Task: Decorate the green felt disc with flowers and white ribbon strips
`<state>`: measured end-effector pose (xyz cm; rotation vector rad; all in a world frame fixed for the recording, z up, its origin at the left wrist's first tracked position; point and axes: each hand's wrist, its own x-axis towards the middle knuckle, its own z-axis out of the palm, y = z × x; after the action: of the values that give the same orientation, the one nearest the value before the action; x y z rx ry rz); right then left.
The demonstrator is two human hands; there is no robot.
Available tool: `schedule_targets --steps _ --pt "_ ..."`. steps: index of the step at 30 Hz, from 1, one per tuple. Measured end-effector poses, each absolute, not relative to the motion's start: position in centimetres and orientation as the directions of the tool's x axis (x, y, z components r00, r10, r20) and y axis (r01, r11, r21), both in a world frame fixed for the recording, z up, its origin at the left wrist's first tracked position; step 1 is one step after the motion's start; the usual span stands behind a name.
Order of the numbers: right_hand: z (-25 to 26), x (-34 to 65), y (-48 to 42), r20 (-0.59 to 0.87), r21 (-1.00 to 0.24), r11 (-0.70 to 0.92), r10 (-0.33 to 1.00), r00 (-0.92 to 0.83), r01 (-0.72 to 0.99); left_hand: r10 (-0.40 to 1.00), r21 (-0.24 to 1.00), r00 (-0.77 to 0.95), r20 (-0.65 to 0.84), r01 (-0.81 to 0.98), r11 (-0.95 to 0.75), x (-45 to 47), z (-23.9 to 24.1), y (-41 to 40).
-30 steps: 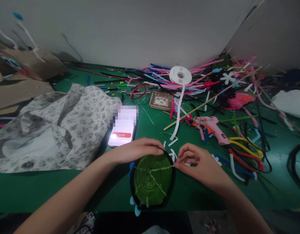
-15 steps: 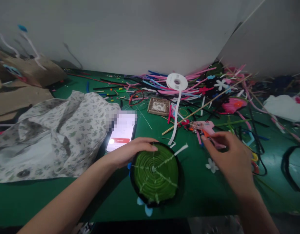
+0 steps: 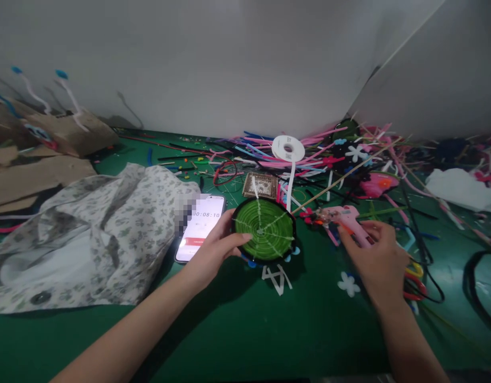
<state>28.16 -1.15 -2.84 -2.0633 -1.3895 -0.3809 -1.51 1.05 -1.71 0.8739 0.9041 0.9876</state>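
My left hand [image 3: 221, 242] is closed on the left edge of a green round disc [image 3: 275, 229], thumb on top. The disc is coiled from fuzzy green strands, with pale spokes and a black rim. Blue rounded pieces show below its rim, and a white strip sticks up from its far edge. My right hand [image 3: 375, 260] has its fingers around the handle of a pink glue gun [image 3: 346, 215] with an orange trigger. The gun lies at table height, its nozzle end pointing left. A white flower [image 3: 349, 284] lies left of my right wrist.
Bent white strips [image 3: 277, 279] lie below the disc. Behind it are a white ribbon spool [image 3: 288, 149], a small brown square frame [image 3: 261, 185] and a heap of coloured pipe cleaners. A phone [image 3: 201, 226] and patterned cloth [image 3: 121, 229] lie left. A wooden stick [image 3: 344, 178] slants behind the gun.
My left hand has raised the disc away from me and turned it, uncovering the bent white strips. My right hand has settled further around the glue gun's handle. The view has shifted slightly.
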Motion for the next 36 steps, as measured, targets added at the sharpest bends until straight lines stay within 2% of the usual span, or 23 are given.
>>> schedule_targets --steps 2,5,11,22,36 --pt "-2.8 27.8 -1.4 0.631 -0.372 -0.165 0.677 0.379 0.914 0.939 0.931 0.278 -0.2 -0.243 0.271 -1.4 -2.0 0.9" --pt "-2.6 27.0 -1.7 0.704 -0.372 -0.056 0.633 0.321 0.927 0.935 0.949 0.3 -0.19 -0.187 0.253 -1.3 -2.3 0.7" --pt "-2.4 26.1 -2.0 0.733 -0.322 0.006 0.635 0.245 0.947 0.9 0.95 0.374 -0.223 -0.124 0.287 -1.3 -2.5 0.5" --pt "-2.4 26.3 -2.1 0.742 -0.282 0.022 0.639 0.203 0.959 0.906 0.947 0.345 -0.243 -0.117 0.299 -1.3 -2.8 0.7" --pt "-2.5 26.6 -2.2 0.754 -0.219 0.018 0.637 0.158 0.976 0.891 0.94 0.389 -0.235 -0.143 0.31 -1.3 -2.5 0.6"
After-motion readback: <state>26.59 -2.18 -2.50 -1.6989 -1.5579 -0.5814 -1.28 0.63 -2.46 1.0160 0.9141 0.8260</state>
